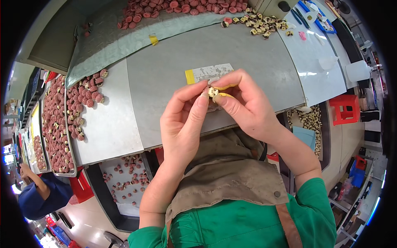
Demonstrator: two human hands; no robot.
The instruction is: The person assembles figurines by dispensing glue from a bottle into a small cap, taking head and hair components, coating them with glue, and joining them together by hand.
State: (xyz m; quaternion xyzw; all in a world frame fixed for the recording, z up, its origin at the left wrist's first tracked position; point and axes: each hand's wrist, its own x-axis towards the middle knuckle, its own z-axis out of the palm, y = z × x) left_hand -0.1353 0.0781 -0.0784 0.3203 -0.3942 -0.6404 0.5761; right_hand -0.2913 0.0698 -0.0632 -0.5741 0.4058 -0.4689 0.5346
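Above the near edge of the grey worktop, my two hands meet fingertip to fingertip. Pinched between them is a small cream-coloured piece with dark marks (213,92). My left hand (182,122) grips it with thumb and forefinger; a bit of pink shows at those fingertips. From the other side my right hand (256,107) closes on the same piece, with yellow covers (225,95) on its thumb and forefinger. Just behind the fingers lies a speckled white plate (213,70), with yellow tape (190,77) at its left end. The hands partly hide it.
Pink bumpy shell-like pieces (182,5) lie heaped at the back. More fill a tray (58,128) on the left. Cream-and-dark pieces (262,25) cluster at the back right. Open drawers or bins with pieces (126,182) sit below the edge. A person in dark blue (45,196) stands far left.
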